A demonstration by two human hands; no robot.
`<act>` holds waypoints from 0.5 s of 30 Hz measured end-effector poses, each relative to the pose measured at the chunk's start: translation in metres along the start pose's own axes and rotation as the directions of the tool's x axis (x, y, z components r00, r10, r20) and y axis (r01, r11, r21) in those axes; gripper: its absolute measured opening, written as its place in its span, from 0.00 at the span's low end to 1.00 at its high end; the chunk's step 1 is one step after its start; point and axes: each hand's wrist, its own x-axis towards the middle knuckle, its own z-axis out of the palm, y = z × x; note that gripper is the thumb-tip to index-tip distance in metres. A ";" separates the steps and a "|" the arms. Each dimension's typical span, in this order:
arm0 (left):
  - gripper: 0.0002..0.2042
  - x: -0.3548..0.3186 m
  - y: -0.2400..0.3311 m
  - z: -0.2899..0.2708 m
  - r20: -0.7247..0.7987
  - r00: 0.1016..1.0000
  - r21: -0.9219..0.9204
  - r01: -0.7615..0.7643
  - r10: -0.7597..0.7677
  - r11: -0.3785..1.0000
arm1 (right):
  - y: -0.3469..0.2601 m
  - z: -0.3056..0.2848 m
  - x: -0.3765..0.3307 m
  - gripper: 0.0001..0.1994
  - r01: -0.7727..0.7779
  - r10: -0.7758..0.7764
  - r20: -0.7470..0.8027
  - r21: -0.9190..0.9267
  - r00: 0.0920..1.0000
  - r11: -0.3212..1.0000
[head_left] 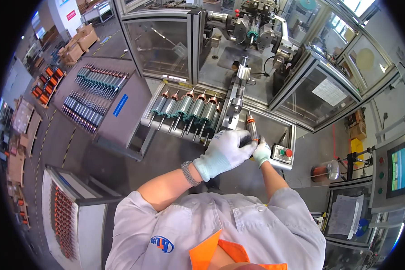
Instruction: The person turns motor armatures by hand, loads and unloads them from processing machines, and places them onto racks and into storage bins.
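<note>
Fingers (pixel 238 143) of left hand (pixel 222 153) and right hand (pixel 261 152) clamped on one rotor (pixel 252 127); six more rotors (pixel 186 110) waiting on rack (pixel 166 126).

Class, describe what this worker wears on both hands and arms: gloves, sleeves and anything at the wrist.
The left hand and the right hand each wear a pale, light-green knitted glove. A silver metal link wristwatch sits on the left wrist. Short sleeves of a light grey work shirt end above the elbows, forearms uncovered.

Both arms reach forward, gloved. Left hand (pixel 223 152) curled in a grip, overlapping right hand (pixel 261 153), also closed, just beside it.
</note>
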 end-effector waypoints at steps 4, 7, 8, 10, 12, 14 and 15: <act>0.09 -0.004 -0.003 -0.004 0.139 0.986 -0.225 0.126 -0.096 0.966 | -0.003 -0.004 -0.003 0.27 -0.017 0.017 0.022 -0.012 1.000 1.000; 0.09 -0.011 -0.029 -0.016 0.096 0.981 -0.593 0.192 -0.168 0.782 | -0.007 -0.007 -0.005 0.29 -0.047 0.048 0.038 -0.021 0.998 0.999; 0.10 -0.006 -0.045 -0.024 -0.110 0.986 -0.438 0.065 -0.126 0.897 | -0.005 -0.008 -0.004 0.31 -0.057 0.058 0.045 -0.022 0.997 0.998; 0.17 0.005 -0.113 -0.046 -0.494 0.856 -0.086 0.125 -0.151 0.988 | -0.004 -0.007 -0.001 0.32 -0.073 0.073 0.047 -0.003 0.996 0.997; 0.32 0.015 -0.172 -0.067 -0.580 0.750 0.287 0.552 -0.316 0.783 | -0.001 -0.005 0.001 0.33 -0.066 0.066 0.063 -0.002 0.996 0.998; 0.40 0.024 -0.214 -0.082 -0.476 0.692 0.270 0.703 -0.543 0.658 | -0.009 -0.009 -0.003 0.32 -0.068 0.067 0.060 0.007 0.996 0.998; 0.42 0.034 -0.228 -0.082 -0.457 0.635 0.250 0.764 -0.623 0.595 | -0.010 -0.011 -0.003 0.31 -0.058 0.057 0.058 0.010 0.997 0.998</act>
